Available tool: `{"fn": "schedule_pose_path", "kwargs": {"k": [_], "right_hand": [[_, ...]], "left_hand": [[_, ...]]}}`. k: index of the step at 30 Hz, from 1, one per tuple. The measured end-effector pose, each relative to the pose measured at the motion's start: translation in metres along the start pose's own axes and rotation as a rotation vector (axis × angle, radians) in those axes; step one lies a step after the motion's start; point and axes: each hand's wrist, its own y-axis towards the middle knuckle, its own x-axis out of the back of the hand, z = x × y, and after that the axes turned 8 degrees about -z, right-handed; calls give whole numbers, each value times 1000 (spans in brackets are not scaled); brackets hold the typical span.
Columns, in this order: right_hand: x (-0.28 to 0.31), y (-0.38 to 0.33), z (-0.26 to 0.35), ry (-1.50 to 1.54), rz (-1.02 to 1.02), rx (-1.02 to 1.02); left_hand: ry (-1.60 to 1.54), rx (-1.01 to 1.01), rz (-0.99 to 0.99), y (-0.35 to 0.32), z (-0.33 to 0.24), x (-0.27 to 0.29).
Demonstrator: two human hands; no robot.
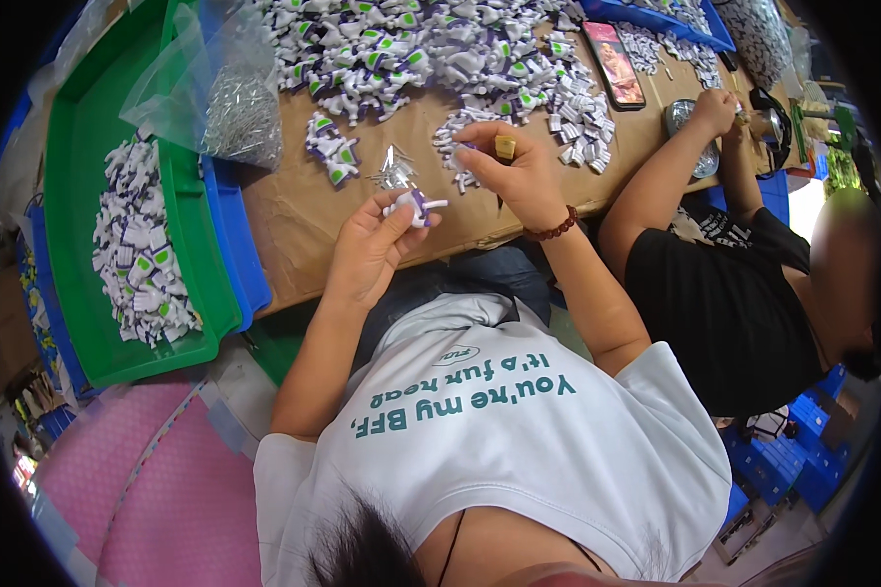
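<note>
I saw the left hand (370, 240) pinching one seemingly unfinished toy figure (417, 207), couldn't tell if the right hand (519, 176) gripped anything, far pile (377, 59) apparently left.

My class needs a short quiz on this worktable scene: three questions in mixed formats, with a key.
1. True or false: the green tray stands on the camera wearer's left.
2. What is the wearer's left hand holding?
A) a phone
B) a white-and-purple toy part
C) a blue tray
3. Fill in: the wearer's beaded bracelet is on the ____ wrist.

Key: 1. True; 2. B; 3. right
</note>
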Motion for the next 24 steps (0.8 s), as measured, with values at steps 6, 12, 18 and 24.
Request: {"fn": "schedule_pose_path", "kwargs": {"k": [6, 12, 18, 24], "right_hand": [[-29, -14, 11, 181, 57, -217], [-30, -15, 5, 89, 58, -182], [-26, -16, -2, 132, 105, -107], [-21, -20, 3, -166, 173, 84]], "left_hand": [[-56, 7, -21, -2, -3, 3], [-36, -9, -37, -3, -3, 4], [-35, -26, -68, -3, -2, 5], [63, -65, -118, -6, -3, 2]]}}
